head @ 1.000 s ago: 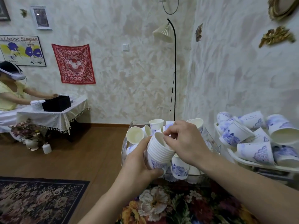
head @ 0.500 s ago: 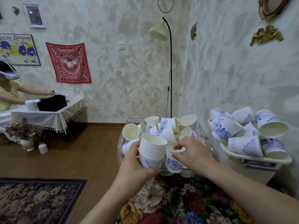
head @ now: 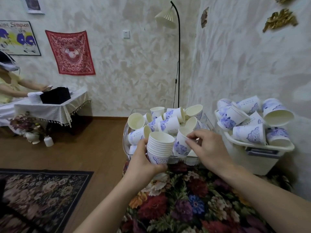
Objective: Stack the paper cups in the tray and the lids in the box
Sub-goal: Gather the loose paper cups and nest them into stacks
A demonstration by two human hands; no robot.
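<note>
thin white paper cups with blue print lie jumbled in the clear plastic tray (head: pixel 126 142) on the floral-clothed desk (head: pixel 185 207). the left hand (head: pixel 143 160) grips a nested cup stack (head: pixel 159 147), now upright. the right hand (head: pixel 207 147) has lifted a single cup (head: pixel 181 145), its fingers (head: pixel 191 136) pinching the rim.

My one camera sits on my head, looking forward and down, close over my left hand (head: pixel 143 163) and right hand (head: pixel 207 148). Its wide angle also takes in the corner walls and floor beyond the surface (head: pixel 185 207).
</note>
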